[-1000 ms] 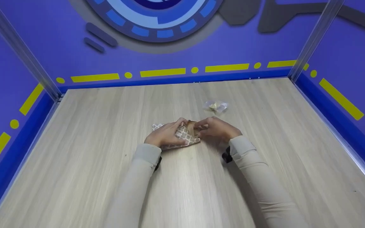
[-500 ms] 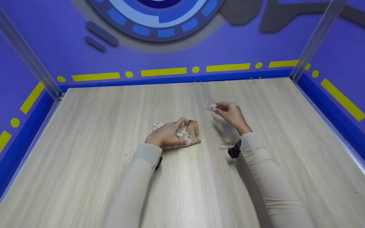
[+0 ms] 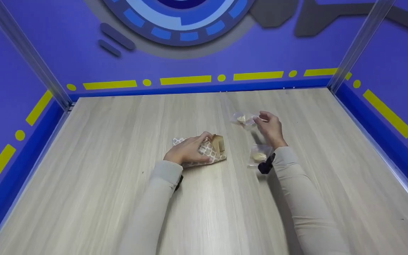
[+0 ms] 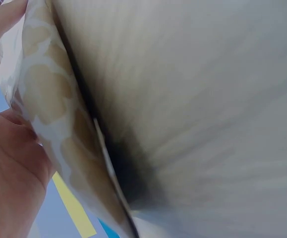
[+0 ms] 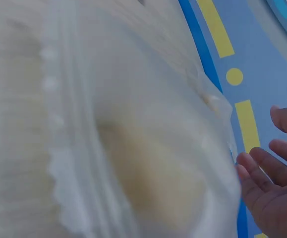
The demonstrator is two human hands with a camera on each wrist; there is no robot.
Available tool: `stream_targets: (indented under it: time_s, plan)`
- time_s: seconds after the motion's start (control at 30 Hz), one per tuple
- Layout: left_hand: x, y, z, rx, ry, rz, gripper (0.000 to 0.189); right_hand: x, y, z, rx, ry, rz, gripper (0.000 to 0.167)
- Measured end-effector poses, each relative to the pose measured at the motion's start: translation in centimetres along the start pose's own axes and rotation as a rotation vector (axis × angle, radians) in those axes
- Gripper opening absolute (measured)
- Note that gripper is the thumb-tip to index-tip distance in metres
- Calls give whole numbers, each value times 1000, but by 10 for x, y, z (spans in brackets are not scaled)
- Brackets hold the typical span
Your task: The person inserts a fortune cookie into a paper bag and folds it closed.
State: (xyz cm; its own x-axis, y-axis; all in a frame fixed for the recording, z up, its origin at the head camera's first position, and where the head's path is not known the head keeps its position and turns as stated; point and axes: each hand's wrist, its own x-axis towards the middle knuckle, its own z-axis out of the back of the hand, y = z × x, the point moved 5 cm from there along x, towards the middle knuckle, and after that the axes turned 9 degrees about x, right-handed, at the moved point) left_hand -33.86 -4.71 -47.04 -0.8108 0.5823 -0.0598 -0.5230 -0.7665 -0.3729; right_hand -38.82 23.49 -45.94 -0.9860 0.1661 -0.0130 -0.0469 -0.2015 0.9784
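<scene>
My left hand (image 3: pixel 189 150) grips a paper bag (image 3: pixel 208 150) with a beige-and-white lattice print, lying on its side. The bag's brown open mouth faces right. In the left wrist view the bag's printed side (image 4: pixel 49 94) runs past my palm (image 4: pixel 14 173). My right hand (image 3: pixel 271 128) is at the right end of a clear plastic packet (image 3: pixel 241 119) with something pale yellow inside. The right wrist view shows its fingers (image 5: pixel 262 171) loosely bent, with nothing between them. A second clear packet (image 3: pixel 259 157) lies under my right wrist and looms blurred in the right wrist view.
The wooden table (image 3: pixel 119 141) has blue-purple panels (image 3: pixel 190 67) with yellow markings at its back and sides. Metal corner posts (image 3: pixel 358 46) stand at the back corners. A black wrist camera (image 3: pixel 266 165) sits at my right cuff, overlapping the near packet in the head view.
My right hand has gone from the bag's mouth to the far packet, then slightly right. The near packet has come into view under my wrist. My left hand stays on the bag.
</scene>
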Motion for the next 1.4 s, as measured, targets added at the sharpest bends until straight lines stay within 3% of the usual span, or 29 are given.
stream_targets:
  time_s: [0.23,0.53,0.77,1.17,1.4]
  plan:
    - [-1,1,0,12,2,18,68,7,-9,-3,56,30,-146,63]
    - [-1,-1,-1,3,2,25,68,11,-11,-7,71,43,-211,70]
    - [0,0,-2,5,10,29,69,13,-14,-14,171,50,-258,73]
    - [0,1,0,25,13,24,68,16,-22,-30,276,-39,-341,83]
    - [0,2,-2,10,17,23,67,13,-24,-27,221,-13,-346,77]
